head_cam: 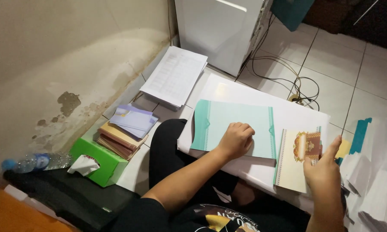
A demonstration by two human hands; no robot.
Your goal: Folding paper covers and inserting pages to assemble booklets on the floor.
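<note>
A mint-green sheet of card [227,120] with decorated side borders lies flat on a white board [288,114] resting across my lap. My left hand [236,138] presses on the sheet's lower middle with curled fingers and holds nothing. My right hand [324,168] grips the right edge of a cream card [293,165] with a gold and maroon ornament. That card is part of a small stack with green edges at the board's right end.
A green tissue box [97,161] with a stack of booklets [124,133] on it stands by the stained wall. Printed white papers [175,75] lie on the tiled floor, a white cabinet [219,25] and cables [296,88] behind. White sheets [373,172] pile at right; a water bottle [34,162] at left.
</note>
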